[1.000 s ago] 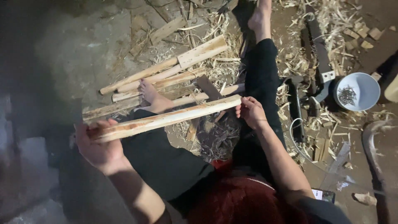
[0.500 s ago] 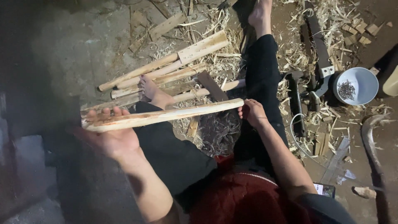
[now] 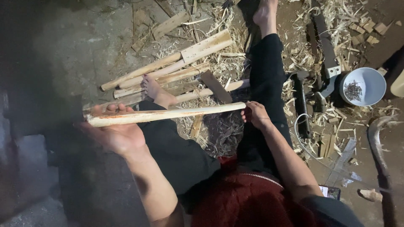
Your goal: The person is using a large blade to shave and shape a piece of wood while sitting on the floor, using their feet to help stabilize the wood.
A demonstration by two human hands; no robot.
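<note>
Holding a long pale wooden stick (image 3: 166, 114) level across your lap, you have one hand at each end. Your left hand (image 3: 114, 133) lies palm up under the left end, fingers curled over the top of the stick, so the grip is loose and cradling rather than clenched. Your right hand (image 3: 255, 114) is closed around the right end, fingers wrapped down over it.

Position: the stick sits above your dark trouser legs, clear of the ground, running from far left near the grey floor to just beside your right knee.

State of work, judged from the surface: the stick looks stripped and rounded along most of its length, pale and fairly even. A reddish-brown streak shows near the left end; I cannot tell if it is bark left on or a stain. Shaping seems largely done, with finishing possibly left at that end.

Surroundings: a pile of similar sticks (image 3: 168, 73) lies beyond your left foot (image 3: 155, 90), some rounded, some flat slats, so several pieces appear to be in various stages. Wood shavings (image 3: 219, 63) cover the ground around them. To the right lie a handsaw (image 3: 326, 48), a dark hammer (image 3: 301, 105) and a white bowl of nails (image 3: 362, 86), none in hand.
</note>
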